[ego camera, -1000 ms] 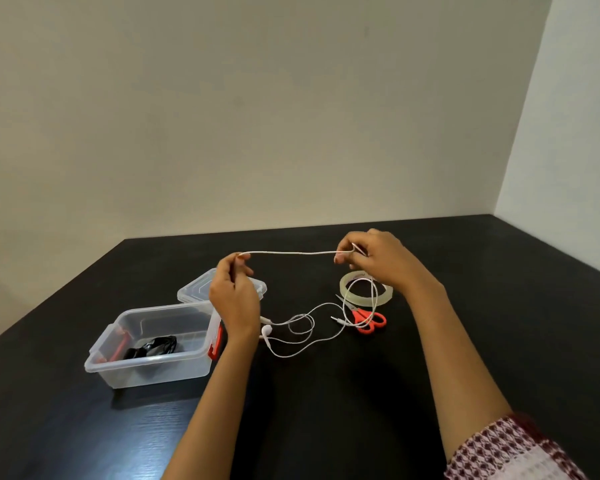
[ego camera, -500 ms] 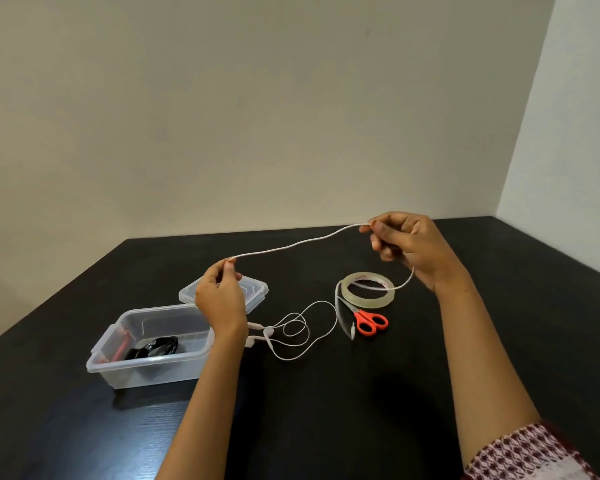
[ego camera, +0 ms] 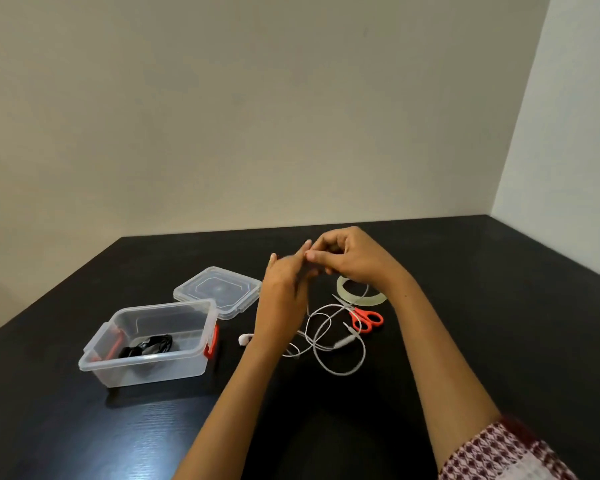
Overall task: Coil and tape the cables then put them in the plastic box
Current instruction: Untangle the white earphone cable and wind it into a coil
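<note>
My left hand [ego camera: 283, 289] and my right hand [ego camera: 347, 258] meet above the middle of the black table. Both hold the white earphone cable [ego camera: 340, 341]. My right hand's fingers are curled and pinch the cable against my left fingertips. The left hand is blurred. Loose loops of the cable hang down and lie on the table below the hands, with an earbud [ego camera: 245, 338] showing left of my left wrist. The clear plastic box [ego camera: 146, 344] with red latches stands open at the left and holds a coiled black cable [ego camera: 146, 346].
The box's clear lid [ego camera: 217, 292] lies behind the box. A roll of clear tape [ego camera: 361, 296] and orange-handled scissors [ego camera: 366, 318] lie to the right of the loose cable. Walls stand behind the table and at its right.
My right hand swung left from its raised, stretched-out position and met my left hand. The taut stretch of cable between them is gone, and more cable lies looped on the table.
</note>
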